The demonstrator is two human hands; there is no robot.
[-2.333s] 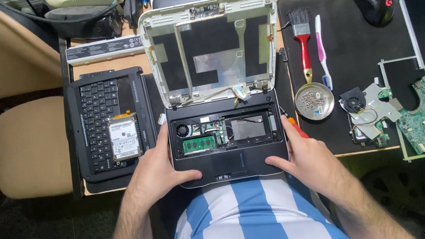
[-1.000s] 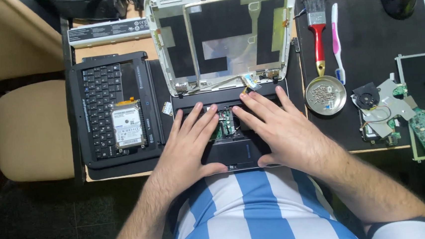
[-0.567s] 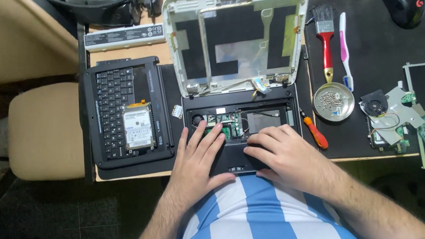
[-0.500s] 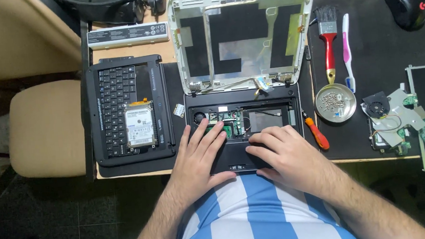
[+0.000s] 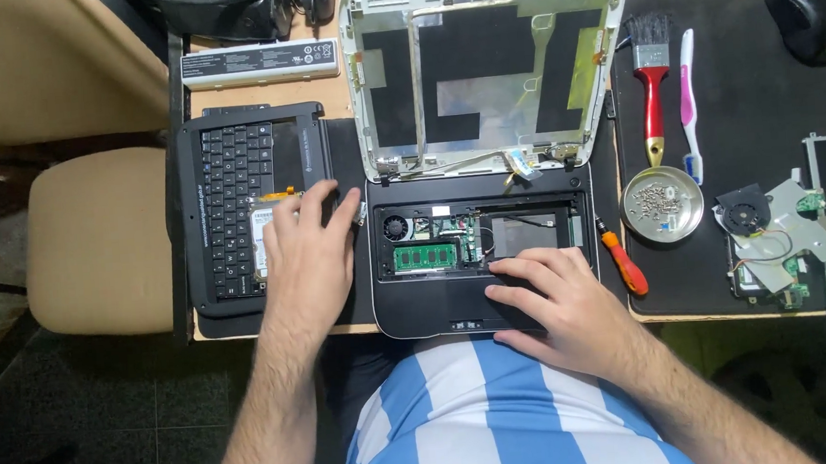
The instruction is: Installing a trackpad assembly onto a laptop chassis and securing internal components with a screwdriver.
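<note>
L hand [image 5: 310,259] lies flat, fingers spread and gripping nothing, over the hard drive [image 5: 261,245] that sits on the detached keyboard panel [image 5: 236,201], just left of the opened laptop base [image 5: 483,256]. R hand [image 5: 558,299] rests palm-down on the base's front edge, fingers loose, nothing held; orange screwdriver [image 5: 621,261] lies beside it on the bench [image 5: 325,88].

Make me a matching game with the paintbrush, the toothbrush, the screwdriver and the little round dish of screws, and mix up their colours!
Things:
1. paintbrush
2. toothbrush
3. screwdriver
4. round dish

Colours:
A. silver metal
B. orange handle
C. red handle
D. pink and white

Pairs: 1-C, 2-D, 3-B, 4-A
</note>
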